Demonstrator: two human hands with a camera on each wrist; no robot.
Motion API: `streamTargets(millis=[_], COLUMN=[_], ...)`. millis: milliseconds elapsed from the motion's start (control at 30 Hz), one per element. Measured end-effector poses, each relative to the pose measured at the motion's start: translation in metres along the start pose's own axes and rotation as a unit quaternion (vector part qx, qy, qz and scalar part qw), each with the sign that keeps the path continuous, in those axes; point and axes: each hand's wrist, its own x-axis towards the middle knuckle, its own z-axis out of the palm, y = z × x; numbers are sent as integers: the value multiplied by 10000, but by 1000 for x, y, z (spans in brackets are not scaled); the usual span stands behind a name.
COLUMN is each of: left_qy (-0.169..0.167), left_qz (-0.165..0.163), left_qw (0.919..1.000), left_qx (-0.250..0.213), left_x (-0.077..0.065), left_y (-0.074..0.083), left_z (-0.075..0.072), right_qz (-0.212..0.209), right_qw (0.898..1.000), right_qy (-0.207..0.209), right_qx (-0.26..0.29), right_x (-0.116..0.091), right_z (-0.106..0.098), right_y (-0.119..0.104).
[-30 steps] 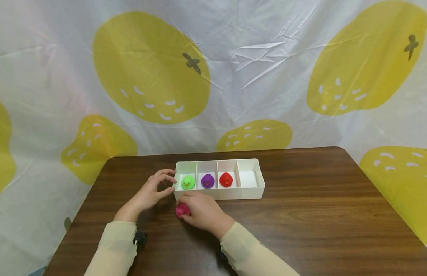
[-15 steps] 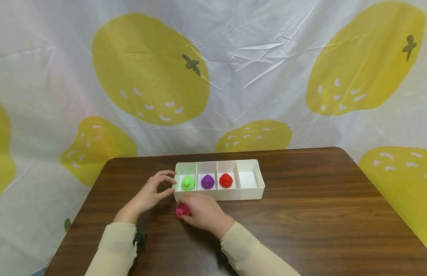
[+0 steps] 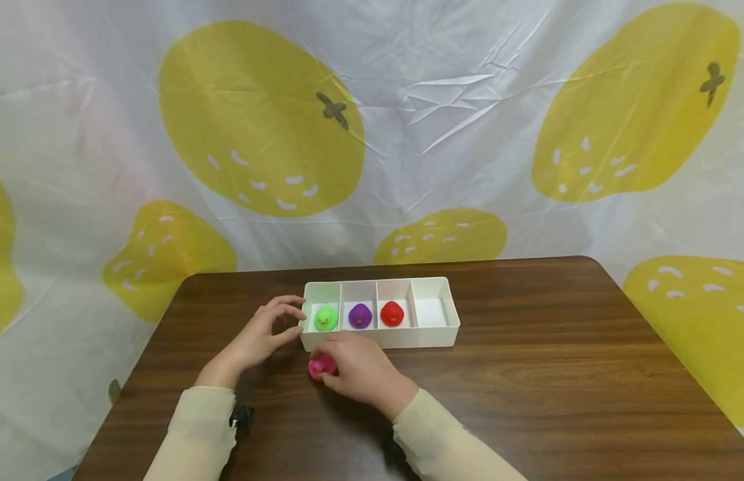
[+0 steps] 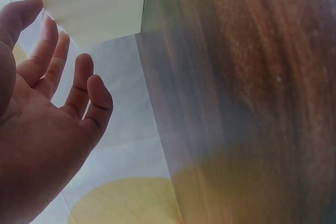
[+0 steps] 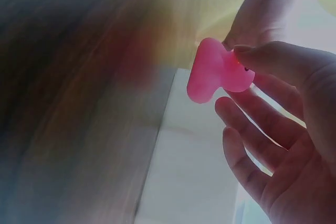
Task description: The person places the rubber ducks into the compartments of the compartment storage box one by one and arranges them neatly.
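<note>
Thumb and fingers of my right hand [image 3: 361, 369] pinch a pink rubber duck [image 3: 321, 366] just in front of the white divided box [image 3: 380, 341]. In the right wrist view the pink duck [image 5: 210, 74] appears raised off the table, a blurred reddish reflection beside it. My left hand [image 3: 265, 337] is at the box's left end, fingers spread and gently bent, fingertips at its wall. The left wrist view has that hand [image 4: 50, 98] by the box's corner [image 4: 100, 3]. In separate compartments sit a green duck [image 3: 326, 318], a purple duck [image 3: 360, 316] and a red duck [image 3: 392, 313].
The box stands on a brown wood-grain table [image 3: 546, 374], near its back edge. Its rightmost compartment [image 3: 432, 312] shows a bare white floor. Behind the table hangs a white cloth [image 3: 444, 167] printed with yellow fruit.
My right hand has shifted slightly to the right with the pink duck in its fingers. The left hand keeps its place at the box's left end.
</note>
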Motion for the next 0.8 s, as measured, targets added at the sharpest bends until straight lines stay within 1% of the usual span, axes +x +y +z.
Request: streamTargets(millis=[133, 267, 567, 800], left_qy=[64, 120, 117, 131], left_qz=[66, 215, 163, 161], left_qw=[9999, 9997, 9998, 9998], left_qx=[-39, 1, -61, -78], left_x=[-1, -2, -1, -1], left_y=[-1, -2, -1, -3], left_z=[0, 0, 0, 0], right_qz=[6, 16, -81, -88], right_qw=[10000, 9999, 9997, 9994], right_qy=[41, 112, 210, 306], right_qx=[78, 56, 126, 152], right_x=[-4, -9, -16, -23], right_z=[-3, -5, -10, -22], right_y=[3, 7, 15, 17])
